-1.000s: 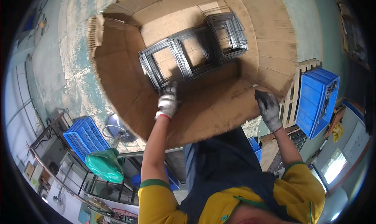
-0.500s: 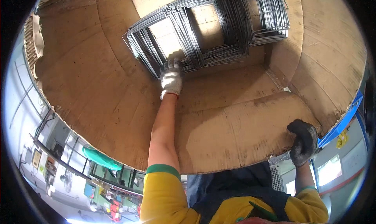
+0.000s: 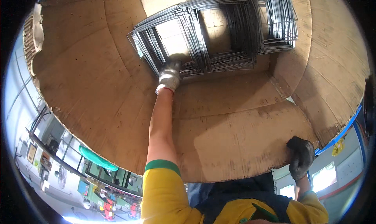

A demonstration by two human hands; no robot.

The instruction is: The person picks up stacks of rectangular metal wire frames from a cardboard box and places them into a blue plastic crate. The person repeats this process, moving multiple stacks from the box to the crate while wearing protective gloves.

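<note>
Bundles of bent grey wire frames [image 3: 198, 42], roughly rectangular, lie stacked side by side on the bottom of a deep cardboard box [image 3: 231, 141]. My left hand [image 3: 169, 78], in a pale glove with dark fingers, reaches down to the near lower corner of the leftmost bundle. Its fingers are blurred and dark against the wires, so their grip does not show. At the near right rim of the box, my right hand [image 3: 301, 157], in a dark glove, is closed over the cardboard edge.
High cardboard walls surround the wires, with a torn, frayed edge [image 3: 38, 36] at far left. Beyond the rim are a blue edge [image 3: 340, 132] at right, a green rounded object [image 3: 97, 158], a fan [image 3: 61, 175] and red equipment [image 3: 108, 209] at lower left.
The view has shifted slightly, so the wires sit lower and further right. My left hand's fingers, stretched out before, are now smeared at the wires. My right hand stays on the rim.
</note>
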